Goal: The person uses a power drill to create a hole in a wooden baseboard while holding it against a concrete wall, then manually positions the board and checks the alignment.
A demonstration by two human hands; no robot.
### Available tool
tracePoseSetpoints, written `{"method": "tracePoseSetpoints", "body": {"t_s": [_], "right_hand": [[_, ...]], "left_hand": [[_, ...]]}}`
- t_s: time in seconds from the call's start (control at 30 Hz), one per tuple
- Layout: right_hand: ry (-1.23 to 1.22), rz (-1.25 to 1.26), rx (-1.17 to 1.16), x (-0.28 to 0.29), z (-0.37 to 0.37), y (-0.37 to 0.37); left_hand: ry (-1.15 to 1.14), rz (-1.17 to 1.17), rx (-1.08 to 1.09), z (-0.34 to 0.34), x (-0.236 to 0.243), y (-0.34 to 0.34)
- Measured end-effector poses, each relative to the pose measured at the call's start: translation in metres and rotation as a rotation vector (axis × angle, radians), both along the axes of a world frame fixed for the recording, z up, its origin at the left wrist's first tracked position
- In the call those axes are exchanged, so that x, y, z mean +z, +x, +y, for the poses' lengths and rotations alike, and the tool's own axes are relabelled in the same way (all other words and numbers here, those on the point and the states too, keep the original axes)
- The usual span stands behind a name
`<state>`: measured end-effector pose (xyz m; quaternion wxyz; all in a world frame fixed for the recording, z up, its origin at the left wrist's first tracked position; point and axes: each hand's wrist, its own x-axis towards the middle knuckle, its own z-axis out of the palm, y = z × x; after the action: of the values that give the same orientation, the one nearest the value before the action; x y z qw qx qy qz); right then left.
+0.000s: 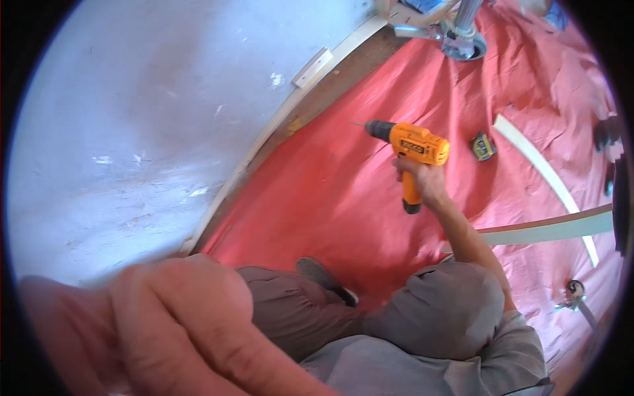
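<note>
My right hand [426, 178] is wrapped round the handle of an orange and black cordless drill [422, 144]. A thin bit in its chuck points left toward the foot of the wall, with air between. Large and close at the lower left is my left hand [178, 317], its fingers bent and pressed together. Whatever they may grip is out of sight. A white trim strip [261, 148] runs along the base of the pale blue-grey wall [152, 119], with a short white block [312, 68] against it.
Red sheeting [317, 198] covers the floor in folds. A tape measure [483, 146] lies right of the drill, near a curved white strip [541, 165] and another pale strip [555, 230]. A caster wheel [464, 46] under a metal post stands at the top; another metal fitting [574, 290] is lower right.
</note>
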<state>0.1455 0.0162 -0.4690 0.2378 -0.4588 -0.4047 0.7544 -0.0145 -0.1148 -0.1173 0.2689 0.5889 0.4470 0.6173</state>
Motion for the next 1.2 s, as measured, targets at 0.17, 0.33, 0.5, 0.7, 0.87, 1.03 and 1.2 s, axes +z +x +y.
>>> {"method": "tracePoseSetpoints", "body": {"t_s": [0.17,0.33,0.5,0.7,0.87,1.03,1.2], "right_hand": [[0.015,-0.036,0.032,0.024,0.031,-0.004],[-0.033,0.076,0.05,0.044,0.068,-0.043],[0.03,0.029,0.063,0.051,0.096,-0.07],[-0.191,0.244,-0.235,0.008,0.094,-0.125],[-0.392,0.464,-0.451,-0.069,0.062,-0.132],[-0.475,0.551,-0.503,-0.075,0.032,-0.183],[-0.536,0.565,-0.519,-0.087,0.037,-0.183]], "left_hand": [[0.057,-0.101,-0.152,-0.009,0.001,-0.022],[0.091,-0.158,-0.312,-0.021,0.014,-0.036],[0.118,-0.216,-0.503,-0.022,0.004,-0.051],[0.079,-0.285,-0.661,-0.002,-0.001,-0.082],[0.002,-0.438,-0.71,0.032,-0.046,-0.103],[-0.348,-0.435,-0.087,0.051,-0.112,-0.138],[-0.902,-0.112,0.282,0.05,-0.233,-0.161]]}}
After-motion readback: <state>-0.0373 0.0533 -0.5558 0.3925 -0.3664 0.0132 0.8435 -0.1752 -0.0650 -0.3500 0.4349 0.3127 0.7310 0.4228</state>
